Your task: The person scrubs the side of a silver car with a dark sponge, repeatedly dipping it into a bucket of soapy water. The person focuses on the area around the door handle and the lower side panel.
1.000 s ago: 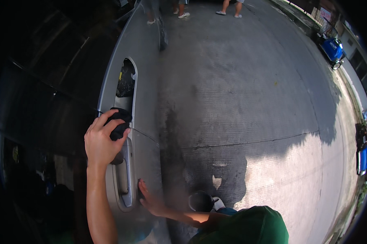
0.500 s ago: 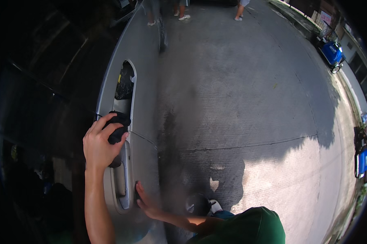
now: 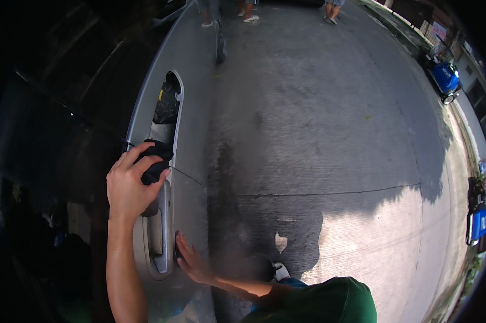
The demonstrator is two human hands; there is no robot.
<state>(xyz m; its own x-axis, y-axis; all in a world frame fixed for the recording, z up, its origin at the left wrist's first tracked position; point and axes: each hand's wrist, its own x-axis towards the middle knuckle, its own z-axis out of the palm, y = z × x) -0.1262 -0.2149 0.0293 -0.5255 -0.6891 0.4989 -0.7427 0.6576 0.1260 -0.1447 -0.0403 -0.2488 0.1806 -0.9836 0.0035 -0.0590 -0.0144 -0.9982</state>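
My left hand (image 3: 130,185) grips a black rounded object (image 3: 155,164) with the thumb and fingers bent round it. Its exact kind does not show. It sits against the silver-grey car door (image 3: 191,199), at the seam between the two door panels. Just beyond it lies an oblong recess (image 3: 167,102) with black plastic and a bit of yellow inside. On the near side of the held object runs a silver door handle (image 3: 163,237). Beside that handle, my right hand (image 3: 193,262) rests with fingers stretched out against the door; a dark edge shows at its fingertips.
Dark car windows (image 3: 54,134) fill the left. Grey concrete road (image 3: 318,118) stretches to the right, partly sunlit. Legs of people (image 3: 333,12) show at the far end. Blue wheeled vehicles (image 3: 446,78) stand along the right side.
My right hand has slid slightly farther along the door, closer to the handle. My left hand keeps its grip on the black object. One person at the far end has stepped to the right.
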